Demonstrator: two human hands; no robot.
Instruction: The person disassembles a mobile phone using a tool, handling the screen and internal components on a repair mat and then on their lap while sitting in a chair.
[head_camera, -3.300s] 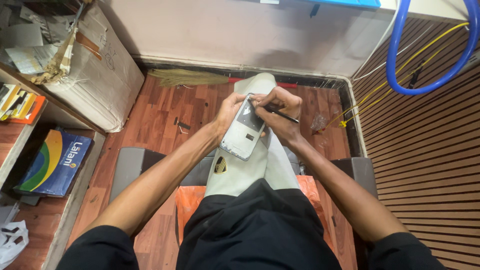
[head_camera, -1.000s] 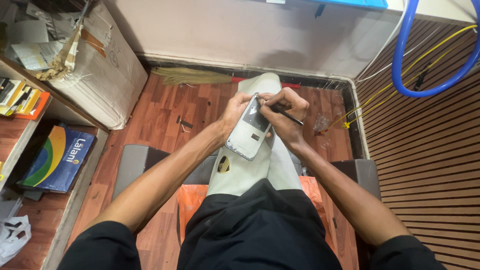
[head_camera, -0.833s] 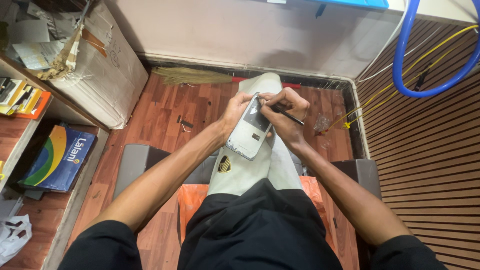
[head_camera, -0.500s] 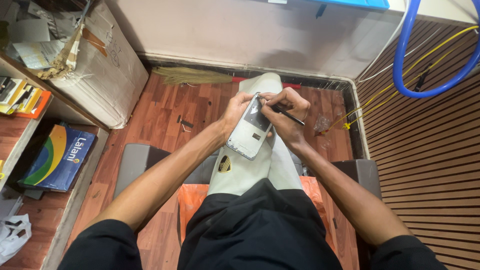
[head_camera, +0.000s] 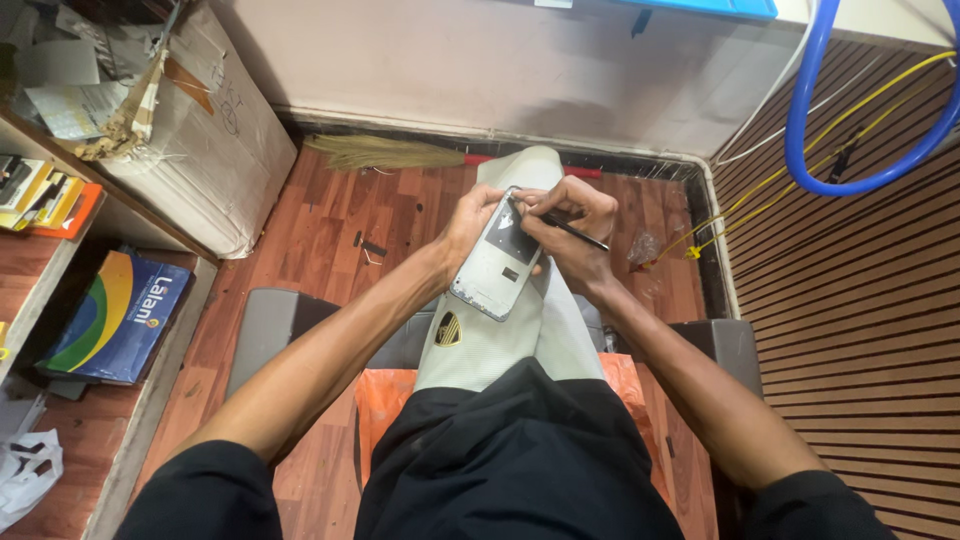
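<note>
At centre frame the left hand (head_camera: 470, 222) gripped the opened phone (head_camera: 500, 262) by its long edges, propped on the raised knee. The right hand (head_camera: 570, 225) pinched a thin dark tool (head_camera: 575, 231), tip on the phone's upper end. The phone looked light, rigid and fragile inside; edges seemed the safest hold. At upper left, a cardboard box (head_camera: 215, 140) held loose papers.

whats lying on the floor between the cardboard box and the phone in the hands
In the head view, a straw broom and small dark bits lie on the wood floor between the cardboard box and the opened phone.
</note>
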